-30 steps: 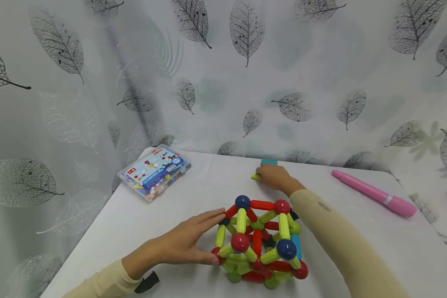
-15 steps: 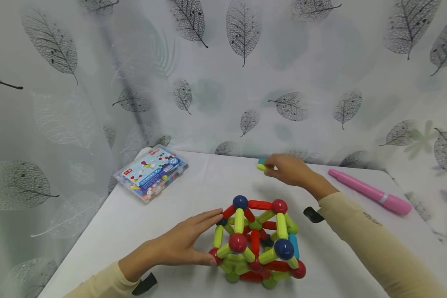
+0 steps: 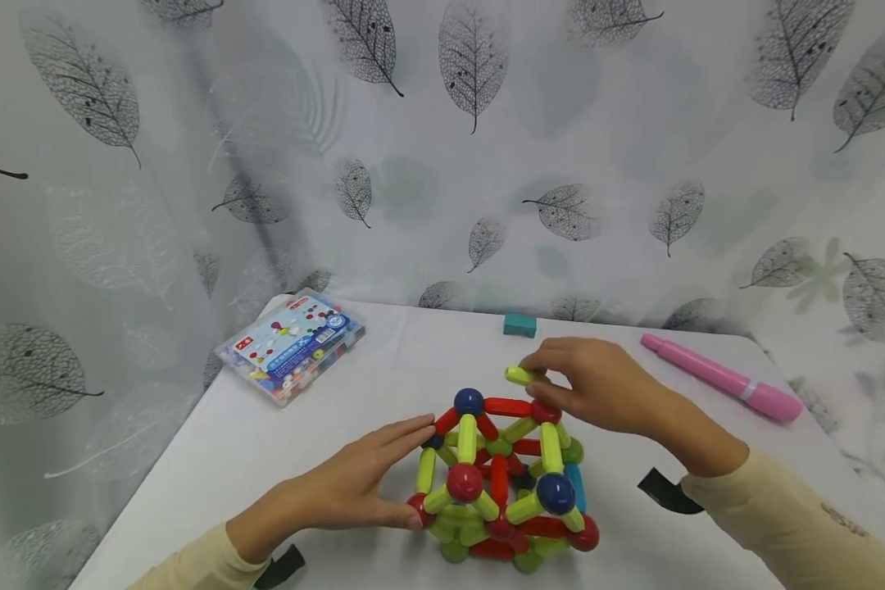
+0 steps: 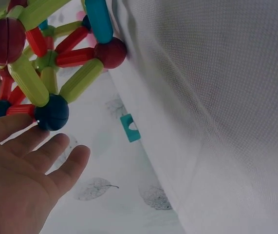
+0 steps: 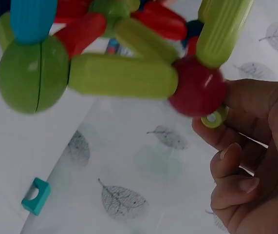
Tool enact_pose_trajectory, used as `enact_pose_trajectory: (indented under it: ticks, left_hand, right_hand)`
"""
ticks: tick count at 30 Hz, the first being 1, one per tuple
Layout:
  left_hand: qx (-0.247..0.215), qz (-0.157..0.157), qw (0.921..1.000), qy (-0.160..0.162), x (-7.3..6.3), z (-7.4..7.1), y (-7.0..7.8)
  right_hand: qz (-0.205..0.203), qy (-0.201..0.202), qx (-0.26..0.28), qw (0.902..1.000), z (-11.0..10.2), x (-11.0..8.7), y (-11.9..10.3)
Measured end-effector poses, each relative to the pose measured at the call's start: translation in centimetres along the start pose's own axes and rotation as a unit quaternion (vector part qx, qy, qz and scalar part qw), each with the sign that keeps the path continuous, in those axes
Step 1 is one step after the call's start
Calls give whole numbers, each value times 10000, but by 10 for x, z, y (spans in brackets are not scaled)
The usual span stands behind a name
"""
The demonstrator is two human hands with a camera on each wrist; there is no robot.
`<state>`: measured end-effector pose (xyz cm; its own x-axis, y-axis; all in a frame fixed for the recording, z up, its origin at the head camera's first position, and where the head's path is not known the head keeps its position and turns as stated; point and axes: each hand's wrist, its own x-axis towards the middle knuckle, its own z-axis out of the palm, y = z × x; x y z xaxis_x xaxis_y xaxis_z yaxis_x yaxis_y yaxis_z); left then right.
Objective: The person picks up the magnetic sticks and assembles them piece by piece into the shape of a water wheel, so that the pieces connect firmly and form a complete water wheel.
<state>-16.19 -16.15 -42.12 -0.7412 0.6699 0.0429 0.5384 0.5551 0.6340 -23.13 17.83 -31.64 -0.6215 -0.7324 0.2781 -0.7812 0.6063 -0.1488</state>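
Note:
A frame of magnetic rods and balls (image 3: 465, 483), in red, yellow-green and blue, stands on the white table. My left hand (image 3: 354, 483) rests against its left side, fingers and thumb stretched out and apart. In the left wrist view the fingertips (image 4: 80, 155) lie by a dark blue ball (image 4: 51, 112). My right hand (image 3: 597, 385) pinches a yellow-green magnetic rod (image 3: 518, 375) above the frame's back right corner. The right wrist view shows the rod's round end (image 5: 214, 118) close behind a red ball (image 5: 198, 87); the rest of it is hidden.
At the table's back edge stands a teal block (image 3: 519, 325) with a rounded notch. A clear plastic case (image 3: 291, 344) with a printed label lies at the back left. To the right is a pink marker-shaped object (image 3: 723, 377). A leaf-patterned cloth (image 3: 413, 164) hangs behind.
My right hand has lifted the yellow-green rod from near the teal block and brought it back toward me, over the frame. The teal block is uncovered. My left hand stays at the frame.

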Motion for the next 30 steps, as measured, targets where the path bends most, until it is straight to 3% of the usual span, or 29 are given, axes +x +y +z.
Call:
enact_pose_trajectory:
  ticks: [10,15,20,30]
  left_hand:
    - [21,64,10000,28,-1,1,0]
    - [-8,125,9999,30,-1,1,-2]
    - [16,125,9999,32,-1,1,-2]
    - [116,222,9996,101,-1,2,-2]
  right_hand:
    - [-547,-210,430,9974,-8,-21,-52]
    - [-770,-586,607,9935,-6,-27,-68]
    - [-781,-885,570,9914,-4,-30,-75]
    - [-1007,-936,228,9902,-1,-34,-74]
